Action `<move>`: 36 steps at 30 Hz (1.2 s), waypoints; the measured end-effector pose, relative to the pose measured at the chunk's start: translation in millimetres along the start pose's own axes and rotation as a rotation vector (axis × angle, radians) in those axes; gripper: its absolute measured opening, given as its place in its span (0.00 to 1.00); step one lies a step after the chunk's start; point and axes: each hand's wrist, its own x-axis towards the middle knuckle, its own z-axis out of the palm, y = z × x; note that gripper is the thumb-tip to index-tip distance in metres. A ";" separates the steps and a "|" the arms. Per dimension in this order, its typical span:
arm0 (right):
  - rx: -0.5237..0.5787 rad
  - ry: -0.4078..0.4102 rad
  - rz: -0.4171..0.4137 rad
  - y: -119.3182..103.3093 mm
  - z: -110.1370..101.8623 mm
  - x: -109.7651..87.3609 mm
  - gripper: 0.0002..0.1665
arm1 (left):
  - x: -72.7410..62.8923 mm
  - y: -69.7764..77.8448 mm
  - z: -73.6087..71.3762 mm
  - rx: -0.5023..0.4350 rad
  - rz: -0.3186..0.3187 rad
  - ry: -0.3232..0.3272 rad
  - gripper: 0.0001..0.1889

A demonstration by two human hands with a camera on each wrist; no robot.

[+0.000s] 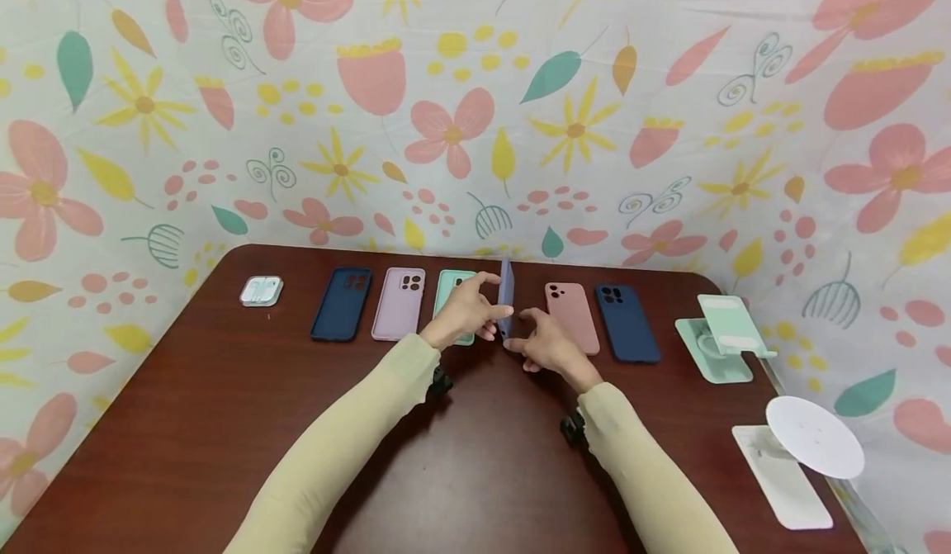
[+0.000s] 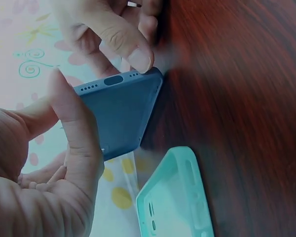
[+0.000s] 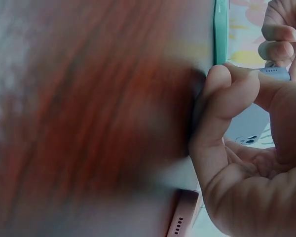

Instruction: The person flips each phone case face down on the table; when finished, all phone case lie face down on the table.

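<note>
Just beyond two pale sleeves (image 1: 334, 455), both hands are held close together over the counter (image 1: 483, 471). By the right hand (image 1: 548, 341), bent at the fingers, the lower near corner of a blue-grey case (image 2: 121, 116) is touched with the thumb; whether the case is also gripped by the other fingers cannot be told. By the left hand (image 1: 468, 310), the same case is pinched a little higher, with the thumb laid at the near end and the index finger bent against it farther back. The case is held on edge between the two hands, its hollow side turned to the left hand and its back to the right. Its end with an oblong slot is pointed toward the sleeves.

Just to the left, a mint-green case (image 2: 175, 197) is partly hidden by the left hand, while a pink case (image 1: 574, 316) is laid just beside the right. Farther out, a lilac case (image 1: 396, 310) is seen on the left and a navy case (image 1: 627, 323) on the right. Behind the counter, a flowered cloth (image 1: 475, 67) is hung.
</note>
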 end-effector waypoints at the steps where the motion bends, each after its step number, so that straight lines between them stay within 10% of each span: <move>1: -0.004 -0.002 0.007 0.4 -0.1 -0.2 0.44 | -0.5 -0.3 0.4 0.005 -0.006 0.002 0.35; 36: 0.121 0.027 0.110 3.5 -1.5 -6.2 0.48 | 1.9 -7.3 24.9 0.145 -0.154 -0.014 0.45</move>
